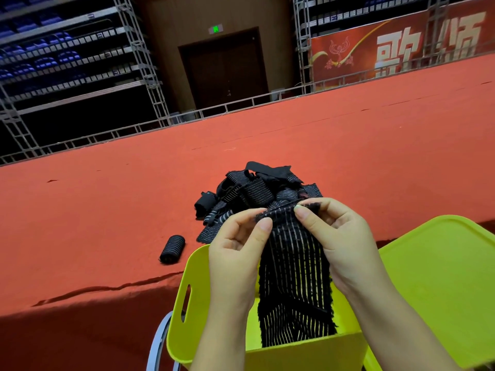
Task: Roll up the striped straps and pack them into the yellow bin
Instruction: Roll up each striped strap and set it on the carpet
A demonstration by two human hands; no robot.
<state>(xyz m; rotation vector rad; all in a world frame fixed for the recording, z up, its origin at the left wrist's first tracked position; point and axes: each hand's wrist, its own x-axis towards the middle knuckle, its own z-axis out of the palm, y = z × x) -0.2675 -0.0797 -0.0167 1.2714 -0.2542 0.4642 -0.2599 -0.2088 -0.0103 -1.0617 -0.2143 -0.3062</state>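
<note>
My left hand [235,239] and right hand [334,231] each pinch a top corner of one striped strap [292,269], thumb over curled fingers, so both grips are pressed onto the fabric's upper edge. The strap hangs flat between my hands, its white stripes running downward, and its lower end drops into the yellow bin [184,274] just below my wrists. A yellow lid [442,277] lies to the right of the bin. Beyond my hands, on the red-covered desk [107,210], sits the loose pile of straps [257,194]. Left of that pile, apart from it, one rolled strap [172,249] lies on its side.
</note>
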